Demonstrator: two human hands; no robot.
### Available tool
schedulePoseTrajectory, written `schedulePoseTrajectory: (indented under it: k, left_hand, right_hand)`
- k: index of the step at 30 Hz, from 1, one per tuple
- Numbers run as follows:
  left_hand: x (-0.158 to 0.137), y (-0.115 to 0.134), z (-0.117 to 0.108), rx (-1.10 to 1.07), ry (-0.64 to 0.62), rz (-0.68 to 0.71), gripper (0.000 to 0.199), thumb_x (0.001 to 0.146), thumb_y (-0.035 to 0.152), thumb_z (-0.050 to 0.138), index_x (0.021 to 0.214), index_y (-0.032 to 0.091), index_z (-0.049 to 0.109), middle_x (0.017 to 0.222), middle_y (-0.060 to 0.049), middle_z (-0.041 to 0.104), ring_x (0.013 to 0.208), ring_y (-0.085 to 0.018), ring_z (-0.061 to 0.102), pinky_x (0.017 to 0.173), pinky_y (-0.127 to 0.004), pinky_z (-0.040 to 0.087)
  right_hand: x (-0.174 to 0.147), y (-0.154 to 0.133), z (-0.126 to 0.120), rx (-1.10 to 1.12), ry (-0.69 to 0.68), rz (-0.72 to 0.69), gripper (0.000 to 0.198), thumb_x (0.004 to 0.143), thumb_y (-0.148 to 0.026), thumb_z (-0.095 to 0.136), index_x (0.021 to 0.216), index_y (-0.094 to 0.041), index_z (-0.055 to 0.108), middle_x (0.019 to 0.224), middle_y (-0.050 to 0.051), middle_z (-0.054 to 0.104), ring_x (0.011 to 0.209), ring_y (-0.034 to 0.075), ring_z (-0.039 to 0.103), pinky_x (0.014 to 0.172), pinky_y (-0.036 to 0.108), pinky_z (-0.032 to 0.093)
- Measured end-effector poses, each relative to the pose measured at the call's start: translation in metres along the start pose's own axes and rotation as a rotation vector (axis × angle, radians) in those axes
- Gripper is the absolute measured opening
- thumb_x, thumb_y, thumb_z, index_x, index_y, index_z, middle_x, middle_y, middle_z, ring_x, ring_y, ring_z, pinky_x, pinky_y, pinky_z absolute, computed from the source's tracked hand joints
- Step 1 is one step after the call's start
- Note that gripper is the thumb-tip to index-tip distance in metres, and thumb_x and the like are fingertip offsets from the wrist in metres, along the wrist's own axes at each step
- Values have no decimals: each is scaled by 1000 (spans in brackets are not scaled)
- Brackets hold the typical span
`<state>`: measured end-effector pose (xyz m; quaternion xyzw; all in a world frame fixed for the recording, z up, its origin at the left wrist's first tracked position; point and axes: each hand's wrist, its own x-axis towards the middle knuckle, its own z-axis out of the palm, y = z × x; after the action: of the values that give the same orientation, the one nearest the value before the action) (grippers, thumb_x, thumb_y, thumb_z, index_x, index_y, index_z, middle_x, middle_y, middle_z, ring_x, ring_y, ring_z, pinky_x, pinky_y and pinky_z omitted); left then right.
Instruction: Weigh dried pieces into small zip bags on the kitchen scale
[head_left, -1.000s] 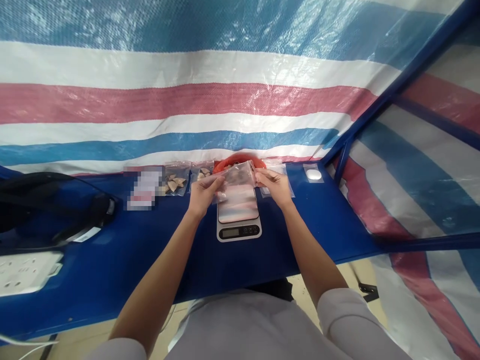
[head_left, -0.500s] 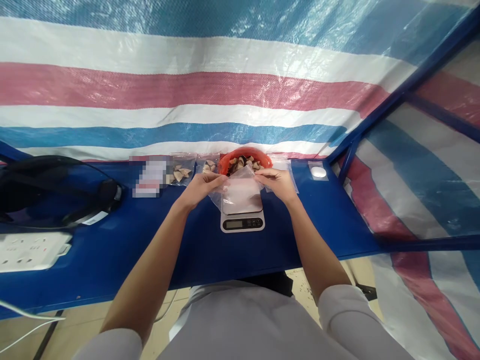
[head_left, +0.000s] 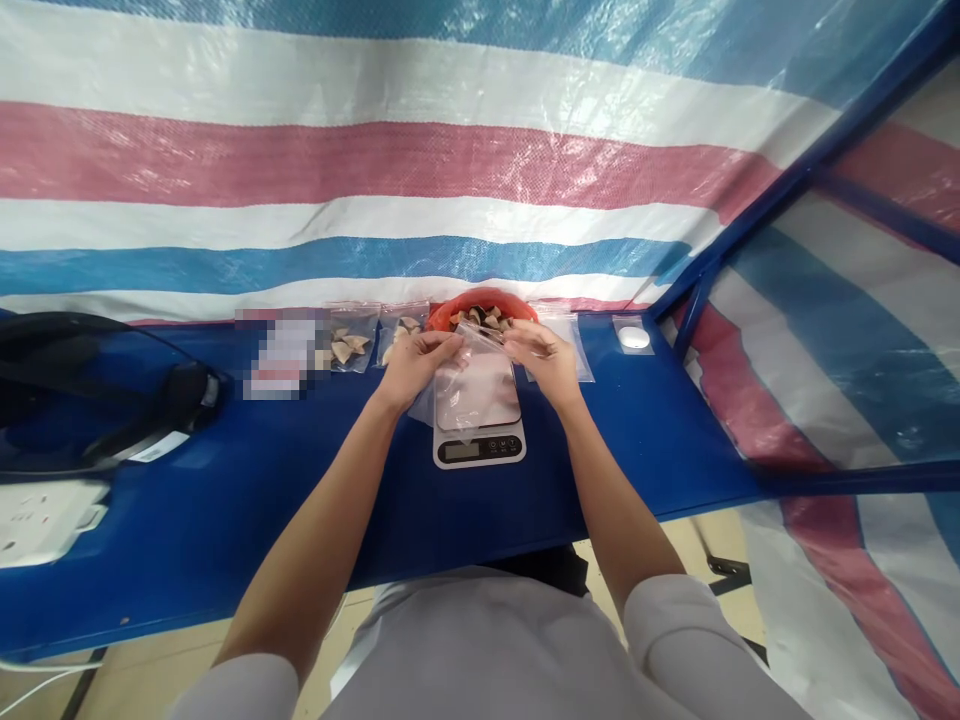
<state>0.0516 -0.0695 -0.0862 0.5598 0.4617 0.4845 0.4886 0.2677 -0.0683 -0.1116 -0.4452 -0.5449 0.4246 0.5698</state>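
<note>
A clear zip-lock bag (head_left: 466,395) hangs from my left hand (head_left: 415,368), whose thumb and fingers pinch its upper left part. My right hand (head_left: 546,358) is at the bag's upper right edge, fingers bent around it. Nothing shows inside the bag. Beneath it stands a white kitchen scale (head_left: 480,450) with a metal plate and a dark display strip; no digits can be read. Just behind the hands sits a red basket (head_left: 484,298) holding brown and pale cut pieces (head_left: 491,320), like dried mushrooms.
Filled clear bags (head_left: 351,340) lie left of the basket, by a blurred card (head_left: 281,355). Flat clear bags (head_left: 566,345) and a small bag with a white round item (head_left: 634,338) lie right. A black headset (head_left: 172,400) and power strip (head_left: 49,520) occupy the blue table's left end.
My hands have drawn closer together along the bag's top, and the bag hangs more narrowly over the scale. The view has shifted slightly.
</note>
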Motion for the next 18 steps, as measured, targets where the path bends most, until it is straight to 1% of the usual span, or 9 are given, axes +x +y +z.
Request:
schedulePoseTrajectory:
  k: [2,4,6,8,11,13,18]
  left_hand:
    - [-3,-8,4,-15,86,33,50,67,63,81,80,15,79,77,-7,76,68,-18,66,68,-30,57]
    - [-5,-14,8,-21,137,54,49,69,63,79,80,15,79,77,-6,75,70,-19,66,68,-30,56]
    - [-7,-19,11,-8,165,78,46,72,61,78,81,16,79,76,-6,75,73,-21,68,70,-31,56]
    - [-9,-22,13,3,175,94,44,75,60,77,82,16,80,77,-5,75,75,-21,68,73,-32,57]
    - [-12,-23,14,-12,161,80,43,75,58,78,84,16,80,80,-5,76,76,-21,68,74,-31,56]
    - [-12,-22,14,-33,140,47,41,74,56,80,84,16,79,80,-5,76,74,-19,67,72,-30,55]
    - [-11,-14,15,-41,100,-28,37,74,51,80,76,14,77,73,-5,74,67,-18,66,65,-28,53]
  right_hand:
    - [-2,6,1,61,45,98,59,63,-57,85,111,-23,76,100,5,80,97,23,75,76,34,65]
    - [-5,8,4,96,54,191,58,61,-60,85,105,-22,77,95,4,79,92,24,75,64,31,65]
    - [-7,9,7,104,45,259,56,61,-62,84,97,-20,79,87,4,78,86,24,75,57,30,64]
    - [-7,8,9,91,33,295,55,61,-64,83,92,-20,80,83,4,78,81,23,75,54,29,63]
    - [-7,7,9,68,26,290,53,62,-64,83,90,-20,80,83,4,78,83,24,75,56,29,62]
    - [-7,8,8,66,15,270,48,65,-62,82,89,-20,80,81,4,78,83,24,75,57,29,62]
    - [-10,6,5,51,-51,209,38,71,-57,80,85,-22,80,77,3,77,78,22,74,60,29,61]
